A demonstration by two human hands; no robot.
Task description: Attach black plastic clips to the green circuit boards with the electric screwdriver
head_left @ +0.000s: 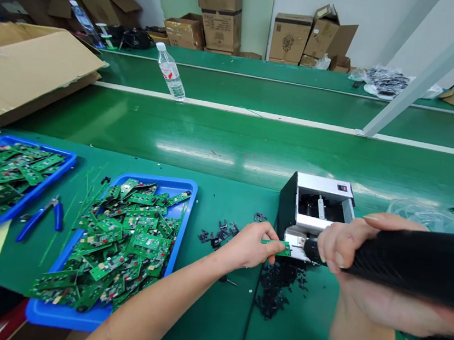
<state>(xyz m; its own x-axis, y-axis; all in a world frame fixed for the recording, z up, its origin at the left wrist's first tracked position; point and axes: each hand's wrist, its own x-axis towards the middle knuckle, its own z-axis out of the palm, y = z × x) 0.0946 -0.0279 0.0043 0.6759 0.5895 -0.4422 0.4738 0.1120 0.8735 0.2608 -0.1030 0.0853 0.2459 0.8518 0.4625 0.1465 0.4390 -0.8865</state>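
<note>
My left hand [251, 245] pinches a small green circuit board [285, 249] at the front of a black and silver screw feeder [320, 223]. Wrapped around a black electric screwdriver [418, 265], my right hand [364, 300] holds it nearly level. The driver's nose meets the feeder's front, close to the board; its exact tip is hidden. Small black plastic parts [276, 289] lie heaped below the feeder, and more black clips [219, 234] are scattered beyond my left wrist. A blue tray [187, 226] full of green boards stands left of my left forearm.
Another blue tray [69, 164] of boards sits at far left, with blue-handled cutters [36, 221] between the trays. A water bottle [171, 75] stands on the white strip. An open carton [35, 75] is at back left, and a slanted white post [425, 67] rises at right.
</note>
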